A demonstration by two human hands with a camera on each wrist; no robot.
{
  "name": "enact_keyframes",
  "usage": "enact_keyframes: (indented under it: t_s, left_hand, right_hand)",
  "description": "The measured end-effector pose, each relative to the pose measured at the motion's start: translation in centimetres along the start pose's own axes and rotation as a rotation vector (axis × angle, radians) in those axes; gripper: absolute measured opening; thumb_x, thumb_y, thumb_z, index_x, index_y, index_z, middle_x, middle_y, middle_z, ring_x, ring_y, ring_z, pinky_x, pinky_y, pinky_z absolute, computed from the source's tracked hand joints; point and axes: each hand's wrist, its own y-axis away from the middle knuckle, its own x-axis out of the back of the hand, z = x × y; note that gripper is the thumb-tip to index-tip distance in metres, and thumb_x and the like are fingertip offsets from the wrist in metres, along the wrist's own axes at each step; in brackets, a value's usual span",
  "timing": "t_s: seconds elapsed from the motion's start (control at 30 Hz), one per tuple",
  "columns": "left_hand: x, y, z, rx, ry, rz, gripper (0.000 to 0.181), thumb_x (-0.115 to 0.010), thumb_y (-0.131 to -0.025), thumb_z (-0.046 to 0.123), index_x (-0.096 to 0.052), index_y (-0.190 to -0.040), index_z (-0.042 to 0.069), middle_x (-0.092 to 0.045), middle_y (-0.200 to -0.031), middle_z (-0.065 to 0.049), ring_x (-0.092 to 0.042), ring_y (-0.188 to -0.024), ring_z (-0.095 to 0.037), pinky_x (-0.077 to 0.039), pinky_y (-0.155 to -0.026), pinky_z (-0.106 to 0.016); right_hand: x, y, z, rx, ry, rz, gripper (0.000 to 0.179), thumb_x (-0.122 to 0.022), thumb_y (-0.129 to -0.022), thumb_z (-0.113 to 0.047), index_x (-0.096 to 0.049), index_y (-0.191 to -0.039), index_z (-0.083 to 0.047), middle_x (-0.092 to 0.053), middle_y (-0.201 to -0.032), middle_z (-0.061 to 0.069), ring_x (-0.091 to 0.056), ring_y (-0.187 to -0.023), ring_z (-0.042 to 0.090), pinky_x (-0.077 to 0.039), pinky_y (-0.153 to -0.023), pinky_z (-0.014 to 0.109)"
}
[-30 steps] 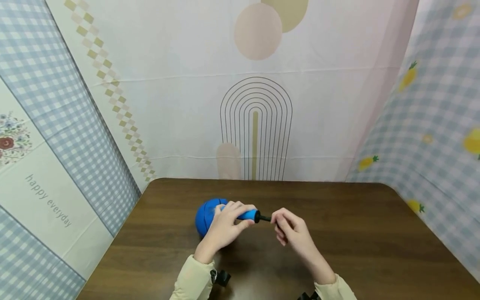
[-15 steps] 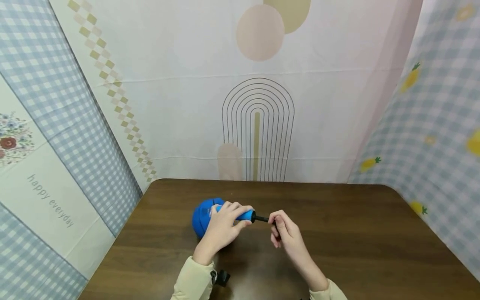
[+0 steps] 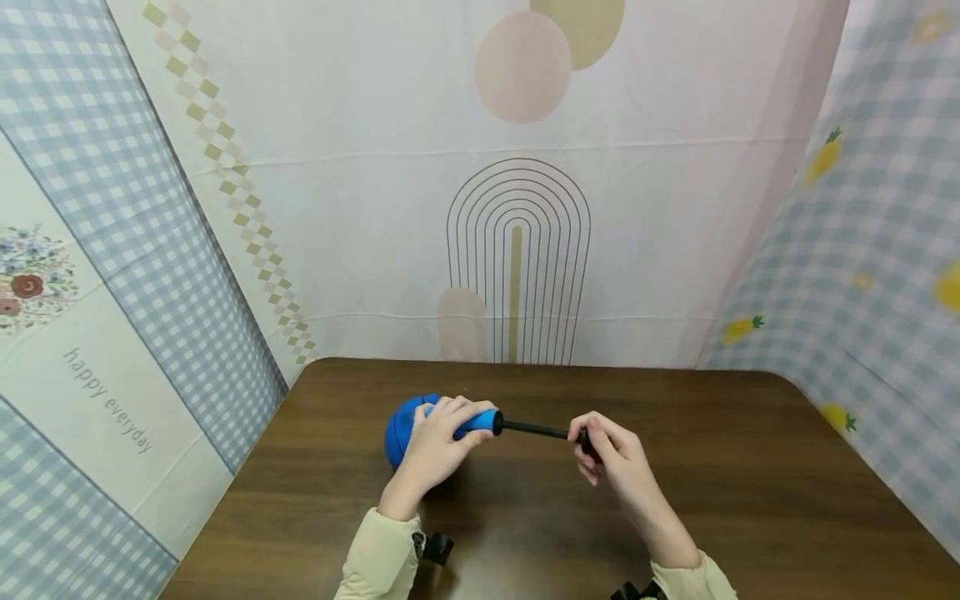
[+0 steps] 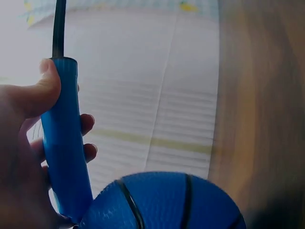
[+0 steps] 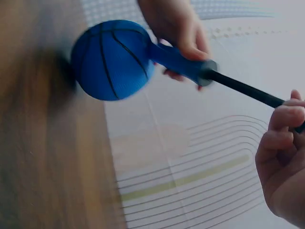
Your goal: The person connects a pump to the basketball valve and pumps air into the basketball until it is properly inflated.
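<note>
- Blue tubular plastic-looking pump (image 3: pixel 480 423) is held over the dark wood-grain bench (image 3: pixel 712 483), its far end against the blue rubbery ball with black seam lines (image 5: pixel 112 59).
- Your left hand (image 3: pixel 435 443) is wrapped round the barrel (image 4: pixel 66 138), thumb up near the rod end. If that grip slackens, the smooth surface could turn or slide in your palm.
- Your right hand (image 3: pixel 617 450) is closed round the black handle (image 3: pixel 588 447) at the end of the slim black rod (image 3: pixel 536 429). A long stretch of rod stands out of the barrel, so a hard pull might strain the dark collar (image 5: pixel 208 71) or jerk your hands apart.
- With that much rod exposed, any push at an angle could bend it or make it bind; keep both hands in line.
- You cannot see the join between pump and ball clearly. Should it be loose, a twist of the barrel could work the ball off.
- Whether the ball touches the bench is unclear; if it hangs free, its weight may lever on that join, and once loose it could roll.
</note>
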Motion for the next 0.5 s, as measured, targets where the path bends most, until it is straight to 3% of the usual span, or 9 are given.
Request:
enact_keyframes:
  t_s: [0.13, 0.27, 0.4, 0.5]
  left_hand:
    - [-0.4, 0.0, -0.3, 0.01, 0.001, 0.022, 0.036, -0.06, -0.091, 0.044, -0.062, -0.126, 0.033, -0.065, -0.106, 0.009, -0.054, -0.106, -0.014, -0.028, -0.097, -0.057]
    - [-1.6, 0.0, 0.8, -0.035, -0.006, 0.045, 0.036, -0.061, -0.09, 0.043, -0.063, -0.124, 0.029, -0.067, -0.106, 0.006, -0.054, -0.103, -0.016, -0.032, -0.093, -0.056]
    - [-2.8, 0.1, 2.1, -0.101, 0.053, -0.002, 0.04, -0.056, -0.092, 0.046, -0.063, -0.125, 0.024, -0.066, -0.109, 0.004, -0.055, -0.104, -0.016, -0.035, -0.092, -0.054]
    - [-2.8, 0.0, 2.4, -0.116, 0.087, -0.038, 0.04, -0.053, -0.092, 0.048, -0.063, -0.125, 0.027, -0.066, -0.108, 0.006, -0.055, -0.105, -0.014, -0.034, -0.093, -0.052]
  right_hand:
    - [0.1, -0.1, 0.0, 0.066, -0.012, -0.085, 0.029, -0.021, -0.106, -0.005, -0.049, -0.098, -0.002, -0.033, -0.062, 0.016, -0.036, -0.044, 0.024, -0.035, -0.038, 0.029]
    - [-1.1, -0.3, 0.5, 0.093, -0.006, -0.109, 0.028, -0.017, -0.106, -0.004, -0.041, -0.097, 0.007, -0.032, -0.061, 0.019, -0.037, -0.041, 0.024, -0.035, -0.036, 0.028]
    - [-2.3, -0.2, 1.2, 0.019, 0.021, -0.089, 0.03, -0.02, -0.107, -0.01, -0.041, -0.097, 0.009, -0.033, -0.06, 0.02, -0.039, -0.042, 0.016, -0.037, -0.036, 0.03]
    - [-2.8, -0.1, 1.5, -0.058, 0.053, -0.052, 0.03, -0.025, -0.107, -0.014, -0.045, -0.097, 0.007, -0.033, -0.06, 0.019, -0.04, -0.044, 0.008, -0.037, -0.037, 0.032]
